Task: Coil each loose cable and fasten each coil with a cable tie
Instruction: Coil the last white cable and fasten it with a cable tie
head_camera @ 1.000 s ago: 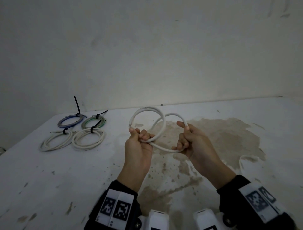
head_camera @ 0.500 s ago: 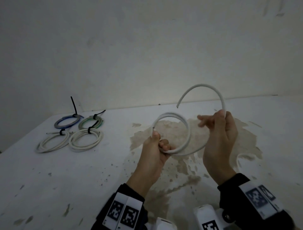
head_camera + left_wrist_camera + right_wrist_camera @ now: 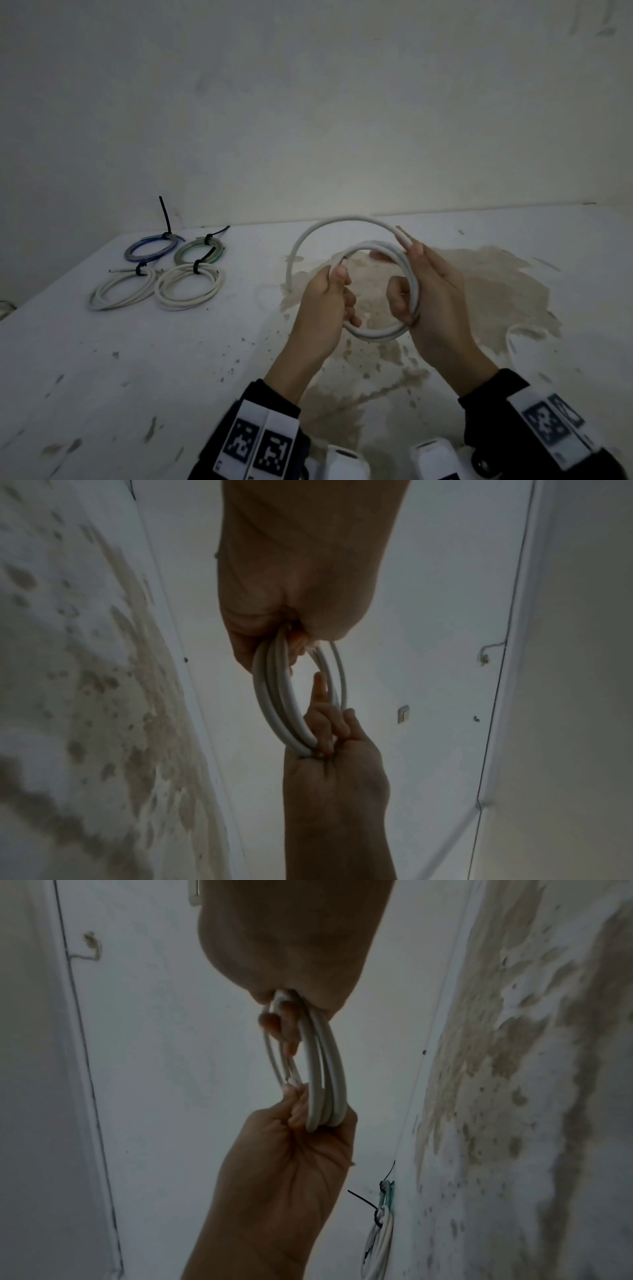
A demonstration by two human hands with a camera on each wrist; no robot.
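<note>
**White cable nearly coiled, tail end loose on left side**

Stained tabletop [image 3: 102, 359] carries four tied coils [image 3: 156, 270] at far left, well apart from the work. W/ both hands raised above it, the white cable [image 3: 376, 334] hangs as an upright ring btwn them. Left hand [image 3: 323, 308] is clamped on ring's left side; right hand [image 3: 435, 308] curls round its right side. Free tail [image 3: 301, 241] arcs over the top, dropping just beyond the left hand, so that hand's nearer to catch it, I'd say.
</note>
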